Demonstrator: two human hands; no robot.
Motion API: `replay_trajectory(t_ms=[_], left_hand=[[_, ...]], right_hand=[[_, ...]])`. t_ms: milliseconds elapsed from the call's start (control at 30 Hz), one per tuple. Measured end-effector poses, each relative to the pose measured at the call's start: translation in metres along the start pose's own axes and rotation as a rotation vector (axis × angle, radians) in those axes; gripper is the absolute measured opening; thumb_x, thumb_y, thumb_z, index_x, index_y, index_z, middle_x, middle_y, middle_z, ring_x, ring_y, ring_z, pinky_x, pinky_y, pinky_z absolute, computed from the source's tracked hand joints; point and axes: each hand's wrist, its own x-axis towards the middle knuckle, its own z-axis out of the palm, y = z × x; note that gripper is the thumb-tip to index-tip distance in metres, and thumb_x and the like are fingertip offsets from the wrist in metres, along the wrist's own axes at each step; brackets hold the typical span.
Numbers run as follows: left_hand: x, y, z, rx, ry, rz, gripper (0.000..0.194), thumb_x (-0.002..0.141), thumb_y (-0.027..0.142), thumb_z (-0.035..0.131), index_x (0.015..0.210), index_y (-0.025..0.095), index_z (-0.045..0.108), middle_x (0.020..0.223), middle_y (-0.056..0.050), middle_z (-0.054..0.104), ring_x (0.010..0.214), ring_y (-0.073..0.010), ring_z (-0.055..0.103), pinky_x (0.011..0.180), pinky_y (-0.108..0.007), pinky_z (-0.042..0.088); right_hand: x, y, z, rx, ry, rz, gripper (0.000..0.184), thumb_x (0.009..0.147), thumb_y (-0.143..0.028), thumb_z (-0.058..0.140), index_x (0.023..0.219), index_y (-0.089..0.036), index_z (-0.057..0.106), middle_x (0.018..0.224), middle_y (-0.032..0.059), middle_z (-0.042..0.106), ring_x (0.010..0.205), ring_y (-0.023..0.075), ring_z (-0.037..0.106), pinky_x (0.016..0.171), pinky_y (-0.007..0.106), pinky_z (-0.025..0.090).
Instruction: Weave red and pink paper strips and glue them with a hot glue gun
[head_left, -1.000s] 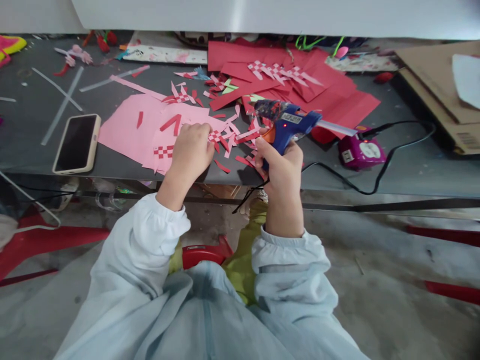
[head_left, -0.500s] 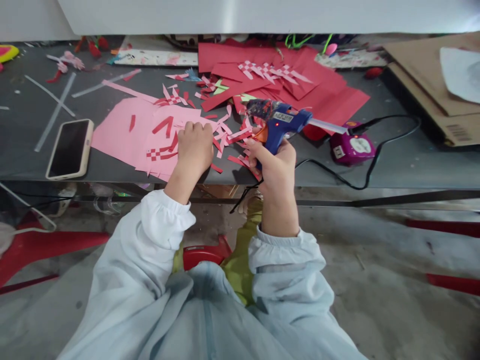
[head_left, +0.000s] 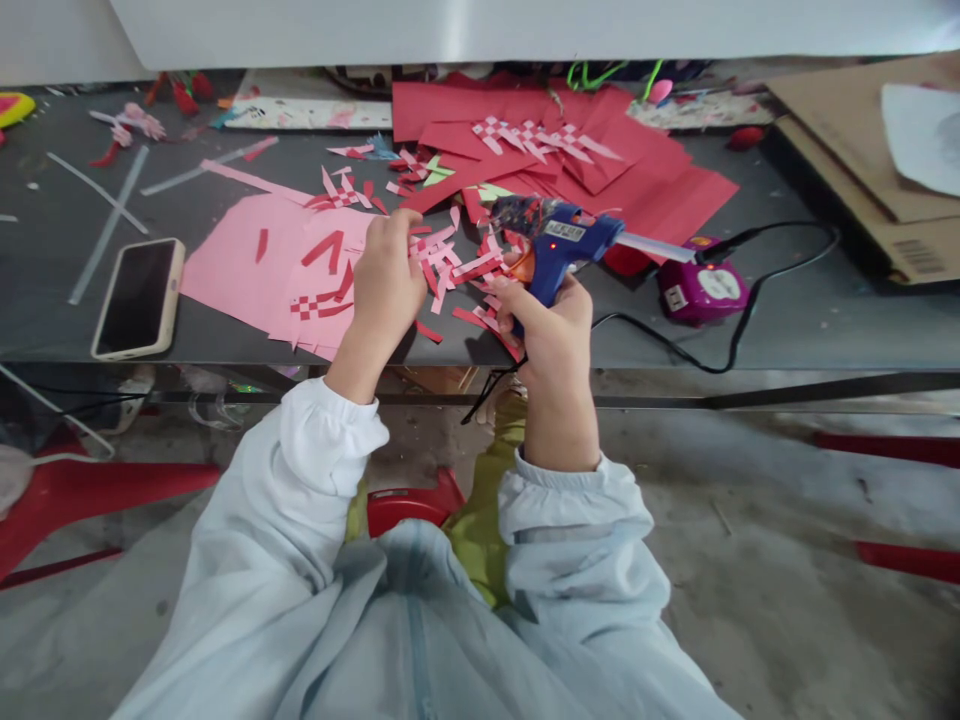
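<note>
My right hand (head_left: 556, 325) is wrapped round the handle of a blue hot glue gun (head_left: 564, 240). Its nozzle points left, a clear glue stick (head_left: 656, 247) juts from its back, and a small red light glows on its side. My left hand (head_left: 386, 280) is over the right edge of the pink paper sheets (head_left: 240, 250), fingers curled; what they pinch, if anything, is hidden. Pink and red paper strips (head_left: 450, 265) lie loose between both hands. A small checkered woven paper piece (head_left: 305, 307) rests on the pink sheets, left of my left hand.
Red paper sheets (head_left: 660, 200) with woven pieces (head_left: 536, 140) on top lie at the back. A purple box-shaped plug adapter (head_left: 701, 290) with a black cable (head_left: 739, 340) sits at right. A phone (head_left: 139, 298) lies at left, cardboard (head_left: 840, 150) far right.
My left hand has lifted slightly and shifted its fingers up and away, uncovering more of the strips beside it. The right hand and glue gun have barely moved.
</note>
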Motion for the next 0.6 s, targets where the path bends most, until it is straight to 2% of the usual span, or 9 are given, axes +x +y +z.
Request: replay_trajectory(t_ms=[133,267,367,433,600], left_hand=[[0.004,-0.009,-0.002,-0.268,0.138,-0.002,0.031,0.092,0.005,0.050,0.117,0.022,0.055,0.115,-0.007,0.066,0.102,-0.0169,0.067,0.090,-0.030,0.055],[0.002,-0.011,-0.011,-0.526,0.148,-0.068,0.026,0.087,0.004,0.060,0.108,0.019,0.059,0.110,-0.006,0.068,0.103,-0.0145,0.067,0.088,-0.026,0.055],[-0.006,-0.009,-0.022,-0.713,0.057,-0.184,0.027,0.082,-0.001,0.059,0.102,0.018,0.061,0.105,-0.004,0.069,0.103,-0.0137,0.068,0.083,-0.023,0.057],[-0.011,-0.009,-0.032,-0.756,-0.039,-0.247,0.028,0.080,-0.003,0.060,0.099,0.016,0.063,0.097,-0.003,0.069,0.096,-0.0129,0.068,0.077,-0.022,0.057],[-0.022,-0.016,-0.049,-0.607,-0.273,-0.294,0.027,0.073,-0.002,0.070,0.094,0.015,0.068,0.083,-0.001,0.069,0.073,-0.0113,0.065,0.068,-0.024,0.055]], right_hand=[[0.001,0.000,-0.002,-0.002,-0.009,0.012,0.033,0.068,-0.036,0.079,0.090,-0.022,0.058,0.052,-0.0085,0.046,0.044,0.0067,0.039,0.041,0.023,0.027],[0.002,0.001,-0.004,0.000,0.008,0.079,0.031,0.071,-0.040,0.076,0.087,-0.024,0.055,0.056,-0.0077,0.046,0.043,0.0064,0.041,0.038,0.022,0.024],[0.001,-0.001,-0.006,0.021,-0.011,0.109,0.028,0.072,-0.039,0.075,0.084,-0.023,0.055,0.056,-0.0077,0.048,0.041,0.0055,0.042,0.037,0.021,0.022],[-0.001,-0.004,-0.007,0.031,-0.038,0.099,0.027,0.072,-0.037,0.075,0.082,-0.022,0.055,0.055,-0.0080,0.048,0.040,0.0047,0.041,0.037,0.021,0.023],[-0.012,-0.014,-0.013,-0.055,-0.121,0.130,0.026,0.074,-0.037,0.076,0.084,-0.021,0.059,0.052,-0.0087,0.049,0.038,0.0047,0.043,0.035,0.020,0.024]])
